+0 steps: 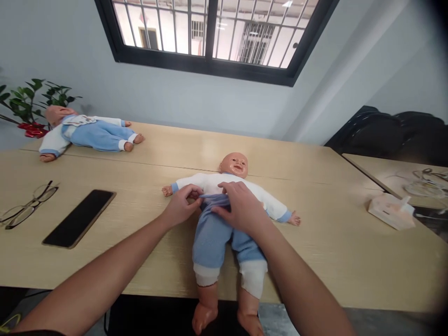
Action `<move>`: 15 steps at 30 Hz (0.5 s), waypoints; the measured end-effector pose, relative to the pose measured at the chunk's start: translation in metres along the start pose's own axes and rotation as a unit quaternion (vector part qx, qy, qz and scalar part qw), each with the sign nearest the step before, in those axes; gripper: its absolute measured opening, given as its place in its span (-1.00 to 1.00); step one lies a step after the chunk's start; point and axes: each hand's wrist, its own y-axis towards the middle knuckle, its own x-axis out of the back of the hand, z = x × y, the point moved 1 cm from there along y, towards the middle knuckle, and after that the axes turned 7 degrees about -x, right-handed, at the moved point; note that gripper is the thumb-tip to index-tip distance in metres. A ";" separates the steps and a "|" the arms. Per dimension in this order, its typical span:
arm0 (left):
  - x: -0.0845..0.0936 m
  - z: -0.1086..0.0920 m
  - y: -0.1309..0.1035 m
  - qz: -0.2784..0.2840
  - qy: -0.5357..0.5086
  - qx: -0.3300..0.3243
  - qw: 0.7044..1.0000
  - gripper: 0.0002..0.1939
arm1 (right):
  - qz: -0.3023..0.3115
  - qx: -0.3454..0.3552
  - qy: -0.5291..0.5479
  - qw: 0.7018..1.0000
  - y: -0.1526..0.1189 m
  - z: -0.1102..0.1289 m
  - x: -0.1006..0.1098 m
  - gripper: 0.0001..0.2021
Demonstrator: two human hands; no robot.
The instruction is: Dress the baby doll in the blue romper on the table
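A baby doll (235,164) lies on its back on the table, head away from me, arms spread and feet past the front edge. It wears a white top (269,201) with blue cuffs and blue trousers (210,238) with white cuffs. My left hand (182,205) pinches the trouser waistband at the doll's left-hand side in view. Over the doll's belly, my right hand (240,205) has its fingers curled on the waistband, thumb toward the middle. Part of the waist is hidden behind my right hand.
On the wooden table (325,252), a second doll (94,133) lies at the back left. Glasses (30,205) and a phone (80,218) lie at the left. A tissue box (391,211) stands at the right, near white cables (429,183). A plant (26,100) is at far left.
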 end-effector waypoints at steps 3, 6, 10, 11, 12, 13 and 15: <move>0.001 0.002 0.000 -0.030 0.020 -0.021 0.999 -0.83 | 0.015 -0.030 -0.038 0.999 0.001 -0.003 -0.001 -0.73; 0.001 -0.003 0.000 -0.046 0.053 -0.042 0.997 -0.86 | 0.015 -0.037 -0.080 0.996 0.001 -0.004 -0.003 -0.87; 0.002 -0.006 0.001 -0.051 0.061 -0.045 0.996 -0.87 | -0.010 -0.046 -0.089 0.995 0.001 -0.003 -0.007 -0.91; 0.002 -0.005 0.001 -0.046 0.057 -0.039 0.997 -0.86 | -0.011 -0.051 -0.085 0.995 0.002 -0.003 -0.008 -0.92; 0.002 -0.004 0.001 -0.039 0.050 -0.029 0.998 -0.84 | -0.011 -0.058 -0.079 0.995 0.002 -0.003 -0.009 -0.93; 0.002 -0.002 0.001 -0.031 0.036 -0.016 0.999 -0.82 | -0.011 -0.067 -0.075 0.995 0.002 -0.003 -0.009 -0.93; 0.001 0.002 0.002 -0.013 -0.012 0.018 1.000 -0.75 | -0.014 -0.084 -0.062 0.994 0.003 -0.004 -0.010 -0.93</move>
